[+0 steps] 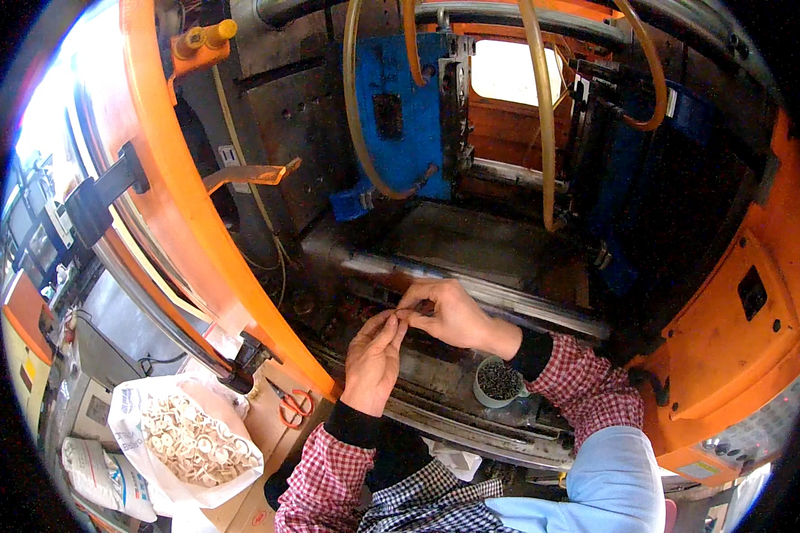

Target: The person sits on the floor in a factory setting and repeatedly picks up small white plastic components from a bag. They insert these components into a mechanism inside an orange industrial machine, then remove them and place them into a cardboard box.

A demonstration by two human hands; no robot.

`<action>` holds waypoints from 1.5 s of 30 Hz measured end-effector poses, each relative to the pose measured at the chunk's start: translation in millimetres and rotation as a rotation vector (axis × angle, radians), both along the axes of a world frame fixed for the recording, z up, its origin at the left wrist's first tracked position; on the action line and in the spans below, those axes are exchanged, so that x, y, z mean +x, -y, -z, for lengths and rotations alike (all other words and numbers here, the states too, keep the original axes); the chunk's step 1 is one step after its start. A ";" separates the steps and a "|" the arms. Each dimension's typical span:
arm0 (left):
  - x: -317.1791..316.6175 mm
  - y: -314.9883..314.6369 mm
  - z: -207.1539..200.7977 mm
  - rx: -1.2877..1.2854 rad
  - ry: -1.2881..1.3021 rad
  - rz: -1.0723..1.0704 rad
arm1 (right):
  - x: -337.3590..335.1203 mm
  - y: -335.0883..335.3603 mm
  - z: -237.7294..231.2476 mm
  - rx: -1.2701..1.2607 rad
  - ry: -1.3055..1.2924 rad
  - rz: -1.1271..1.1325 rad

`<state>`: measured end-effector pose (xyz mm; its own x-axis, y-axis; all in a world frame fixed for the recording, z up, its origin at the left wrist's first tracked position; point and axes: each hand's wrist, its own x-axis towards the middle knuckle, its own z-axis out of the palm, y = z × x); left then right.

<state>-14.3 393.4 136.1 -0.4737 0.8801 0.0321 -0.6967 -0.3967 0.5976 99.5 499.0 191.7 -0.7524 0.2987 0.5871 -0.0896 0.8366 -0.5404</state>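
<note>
My left hand [373, 360] and my right hand [452, 315] meet in front of the machine's open mould area. Fingertips of both are pinched together, touching each other. Whatever lies between them is too small and hidden to make out. Below my right wrist stands a pale round cup [482, 397] filled with small dark metal pieces [500, 379]. Dark cuffs and red checked sleeves cover both forearms.
Orange machine frames rise at the left [173, 178] and right [729, 329]. Hoses [542, 107] hang before a blue mould plate [396, 133]. At lower left, a white bag [129, 404] holds beige plastic parts [196, 440], beside orange-handled scissors [295, 409] on cardboard [262, 444].
</note>
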 end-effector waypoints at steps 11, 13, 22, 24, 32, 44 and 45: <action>6.6 9.8 15.3 -0.100 0.041 0.020 | -38.1 -162.3 -54.2 -0.223 -0.748 0.530; 7.8 18.5 16.0 -0.109 -0.007 0.023 | -52.4 -212.9 -65.4 -0.122 -0.730 0.753; 12.3 33.1 -4.4 -0.315 -0.074 0.055 | -77.5 -282.8 -107.7 -0.103 -0.624 0.917; 10.7 29.6 2.4 -0.283 -0.059 0.064 | -78.5 -275.2 -111.1 -0.097 -0.646 0.923; 11.0 20.8 7.2 -0.280 -0.047 0.071 | -75.4 -303.6 -113.4 0.134 -0.611 1.037; 10.8 24.9 6.3 -0.286 -0.062 0.078 | -93.9 -302.2 -109.1 0.123 -0.371 1.000; 11.5 25.4 6.4 -0.280 -0.056 0.073 | -93.9 -305.0 -109.0 0.055 -0.348 0.975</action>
<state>-2.7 368.0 129.7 -0.4135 0.8900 -0.1920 -0.6799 -0.1616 0.7152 5.6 804.0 300.7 0.0158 0.6533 0.7570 0.4963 0.6521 -0.5731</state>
